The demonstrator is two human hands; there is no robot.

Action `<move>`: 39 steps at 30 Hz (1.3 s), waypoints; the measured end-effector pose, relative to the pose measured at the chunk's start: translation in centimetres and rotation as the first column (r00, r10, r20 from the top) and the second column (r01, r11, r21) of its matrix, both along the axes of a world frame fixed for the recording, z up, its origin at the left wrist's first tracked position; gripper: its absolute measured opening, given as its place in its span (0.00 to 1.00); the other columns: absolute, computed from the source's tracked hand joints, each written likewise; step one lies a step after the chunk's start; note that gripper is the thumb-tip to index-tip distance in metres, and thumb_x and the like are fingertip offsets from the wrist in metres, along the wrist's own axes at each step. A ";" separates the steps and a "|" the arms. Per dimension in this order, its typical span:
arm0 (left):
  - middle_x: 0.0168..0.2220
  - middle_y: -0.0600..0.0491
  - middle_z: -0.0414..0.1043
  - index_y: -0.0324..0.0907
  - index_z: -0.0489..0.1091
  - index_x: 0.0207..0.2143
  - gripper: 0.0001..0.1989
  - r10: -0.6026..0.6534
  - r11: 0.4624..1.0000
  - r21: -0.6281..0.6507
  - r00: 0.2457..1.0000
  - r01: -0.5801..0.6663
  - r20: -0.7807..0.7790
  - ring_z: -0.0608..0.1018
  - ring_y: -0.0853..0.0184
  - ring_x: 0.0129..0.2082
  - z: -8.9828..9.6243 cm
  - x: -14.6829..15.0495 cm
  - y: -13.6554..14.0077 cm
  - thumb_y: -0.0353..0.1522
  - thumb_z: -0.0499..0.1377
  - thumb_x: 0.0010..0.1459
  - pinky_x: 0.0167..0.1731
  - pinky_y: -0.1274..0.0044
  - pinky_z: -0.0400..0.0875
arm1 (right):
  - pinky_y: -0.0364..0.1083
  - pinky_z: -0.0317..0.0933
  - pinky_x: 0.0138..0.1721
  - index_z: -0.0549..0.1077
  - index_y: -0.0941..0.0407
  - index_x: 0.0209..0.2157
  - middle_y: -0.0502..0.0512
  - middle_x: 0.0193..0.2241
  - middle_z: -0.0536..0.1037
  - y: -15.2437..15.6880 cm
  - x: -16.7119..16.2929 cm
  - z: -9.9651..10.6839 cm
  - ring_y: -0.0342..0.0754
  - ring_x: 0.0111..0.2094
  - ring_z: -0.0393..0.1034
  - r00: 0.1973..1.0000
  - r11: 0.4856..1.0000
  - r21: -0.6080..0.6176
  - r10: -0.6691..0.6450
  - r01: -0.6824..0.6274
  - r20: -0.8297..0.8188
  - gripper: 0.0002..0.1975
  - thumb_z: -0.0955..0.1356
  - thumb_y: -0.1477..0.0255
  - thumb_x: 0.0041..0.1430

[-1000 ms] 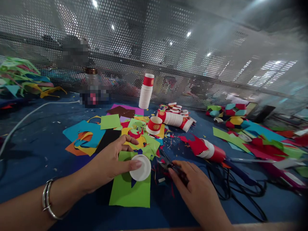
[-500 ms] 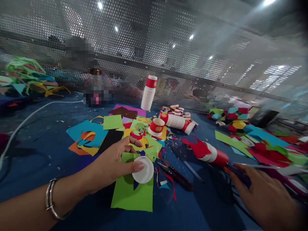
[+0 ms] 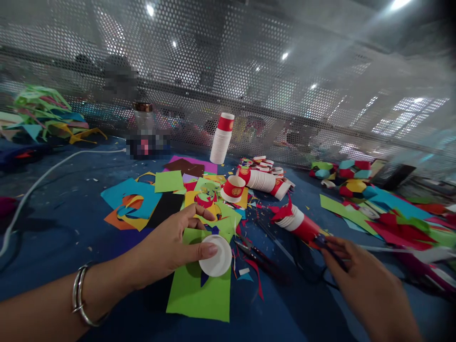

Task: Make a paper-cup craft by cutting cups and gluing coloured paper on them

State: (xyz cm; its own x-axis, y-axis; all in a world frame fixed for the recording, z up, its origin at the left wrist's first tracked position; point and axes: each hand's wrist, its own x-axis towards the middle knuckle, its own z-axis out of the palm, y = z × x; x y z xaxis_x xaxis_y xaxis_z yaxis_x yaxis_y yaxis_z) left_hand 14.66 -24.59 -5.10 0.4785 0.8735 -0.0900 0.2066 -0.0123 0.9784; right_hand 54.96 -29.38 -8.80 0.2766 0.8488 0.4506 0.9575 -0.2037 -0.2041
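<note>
My left hand (image 3: 174, 244) rests its thumb on a small round white paper cup base (image 3: 217, 259), its fingers curled behind it. Dark blue paper points show above and below the disc, which is over a light green sheet (image 3: 203, 301). At the right, my right hand (image 3: 366, 275) grips a dark blue tool (image 3: 331, 251), apparently a hot glue gun, by its handle; a dark cord shows beneath. Its front end meets a lying stack of red and white paper cups (image 3: 302, 225) with red paper at the far end. Scissors (image 3: 258, 254) lie between my hands.
A tall cup stack (image 3: 221, 137) stands at the back, before a perforated metal screen (image 3: 199, 61). An upright red cup (image 3: 233, 188) and lying cups (image 3: 261, 180) are amid paper scraps. A white cable (image 3: 46, 175) crosses the left; coloured paper (image 3: 395, 202) covers the right.
My right hand has moved left with the dark blue tool, and the lying cup stack has shifted left too. My left hand still has its thumb on the disc.
</note>
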 end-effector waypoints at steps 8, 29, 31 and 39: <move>0.45 0.49 0.70 0.44 0.62 0.54 0.31 -0.009 1.000 -0.001 1.000 0.009 -0.025 0.73 0.59 0.44 0.8 0.3 -0.4 0.45 0.67 0.52 0.40 0.72 0.65 | 0.59 0.66 0.45 0.74 0.57 0.44 0.63 0.38 0.78 -0.5 -2.4 1.1 0.62 0.41 0.72 0.991 0.995 0.074 0.058 -0.067 0.120 0.22 0.60 0.56 0.62; 0.41 0.55 0.71 0.48 0.61 0.53 0.32 -0.039 0.995 0.087 0.999 0.039 -0.007 0.76 0.61 0.42 0.9 0.8 -1.5 0.39 0.71 0.49 0.44 0.70 0.66 | 0.40 0.65 0.27 0.76 0.53 0.44 0.50 0.27 0.76 -3.3 -17.5 2.3 0.44 0.26 0.71 0.517 0.766 -0.023 0.411 -0.642 -0.751 0.15 0.65 0.59 0.67; 0.40 0.57 0.72 0.48 0.61 0.52 0.32 -0.073 0.997 0.007 0.995 0.073 0.073 0.76 0.64 0.38 0.5 0.5 -1.3 0.41 0.71 0.48 0.39 0.73 0.67 | 0.40 0.66 0.28 0.76 0.54 0.44 0.50 0.28 0.77 -3.4 -17.6 2.1 0.44 0.27 0.71 0.513 0.766 -0.025 0.404 -0.642 -0.758 0.15 0.65 0.59 0.66; 0.33 0.60 0.69 0.46 0.65 0.46 0.23 -0.137 0.990 -0.030 0.987 0.140 0.084 0.70 0.70 0.32 0.1 0.4 -1.3 0.37 0.70 0.51 0.32 0.79 0.62 | 0.40 0.67 0.35 0.76 0.52 0.41 0.51 0.35 0.80 -3.7 -18.4 2.1 0.46 0.35 0.74 0.439 0.815 0.121 0.424 -0.567 -0.792 0.11 0.68 0.60 0.63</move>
State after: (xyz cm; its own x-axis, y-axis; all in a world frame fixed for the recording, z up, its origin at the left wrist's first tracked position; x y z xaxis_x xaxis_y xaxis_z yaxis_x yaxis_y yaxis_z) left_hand 15.08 -25.87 -4.97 0.6016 0.7951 -0.0762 0.1253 0.0003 0.9921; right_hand 36.55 -33.06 -6.70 -0.0460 0.9870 0.1537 0.3941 0.1593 -0.9051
